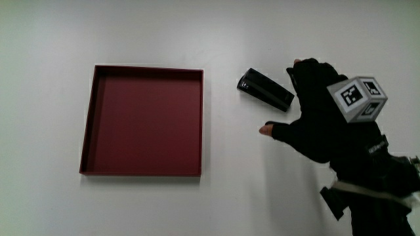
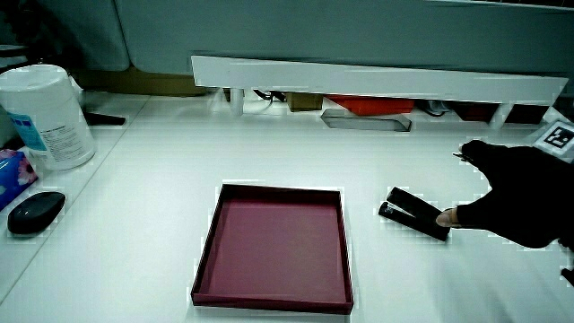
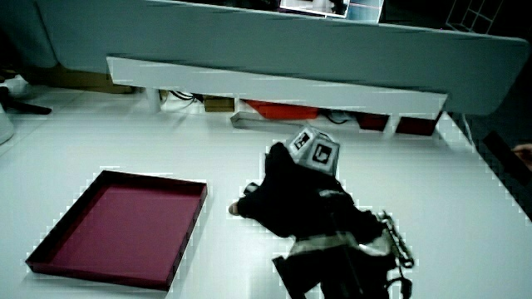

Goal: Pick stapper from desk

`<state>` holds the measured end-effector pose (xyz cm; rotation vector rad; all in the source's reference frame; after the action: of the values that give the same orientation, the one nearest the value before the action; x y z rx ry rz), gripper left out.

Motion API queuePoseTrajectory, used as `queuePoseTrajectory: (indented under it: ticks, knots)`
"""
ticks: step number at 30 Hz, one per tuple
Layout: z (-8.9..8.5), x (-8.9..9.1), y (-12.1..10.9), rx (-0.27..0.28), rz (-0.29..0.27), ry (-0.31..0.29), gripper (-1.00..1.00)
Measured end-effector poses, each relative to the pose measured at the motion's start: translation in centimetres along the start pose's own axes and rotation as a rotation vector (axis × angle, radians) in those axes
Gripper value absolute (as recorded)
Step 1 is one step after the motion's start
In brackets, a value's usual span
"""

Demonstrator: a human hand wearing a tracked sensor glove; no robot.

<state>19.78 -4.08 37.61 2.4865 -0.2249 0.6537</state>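
Black-gloved hand [image 1: 321,121] spread around small glossy black stapler [image 1: 265,90], not yet pinching; risk: fingertip nudge skids it toward red square tray [image 1: 201,118].

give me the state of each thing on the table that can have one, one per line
stapler: closed, lying flat on the table beside the tray, not yet lifted
hand: fingers spread at the stapler's end, holding nothing
tray: upright, nothing in it
wipes canister: standing upright, lid on
computer mouse: resting flat near the canister
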Motion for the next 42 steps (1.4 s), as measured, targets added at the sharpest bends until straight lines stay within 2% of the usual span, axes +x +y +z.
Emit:
queuePoseTrajectory:
  ticks: [1,2,3,8,12,13,14,15,20,24,30,36,42]
  knots:
    - [0.0,0.4,0.4,-0.013,-0.006,0.001,0.00]
    - [0.7,-0.8,0.3,-0.079,-0.050,0.042,0.00]
    - [0.0,1.2,1.4,-0.007,-0.029,-0.004,0.00]
    - [0.4,1.4,3.4,-0.034,-0.040,0.043,0.00]
    - [0.7,1.1,4.7,-0.113,-0.103,0.099,0.00]
    - [0.4,1.5,5.3,-0.059,-0.053,0.058,0.00]
    - [0.3,1.7,5.7,-0.044,-0.078,0.056,0.00]
    - [0.2,1.8,6.1,-0.070,-0.076,0.057,0.00]
    - [-0.8,2.4,7.8,-0.081,-0.122,0.040,0.00]
    - [-2.1,3.6,9.1,-0.117,-0.171,0.039,0.00]
    - [-3.7,4.6,10.5,-0.158,-0.209,0.033,0.00]
    - [-5.1,5.1,11.3,-0.182,-0.220,0.027,0.00]
    - [-5.7,5.3,11.7,-0.210,-0.221,0.049,0.00]
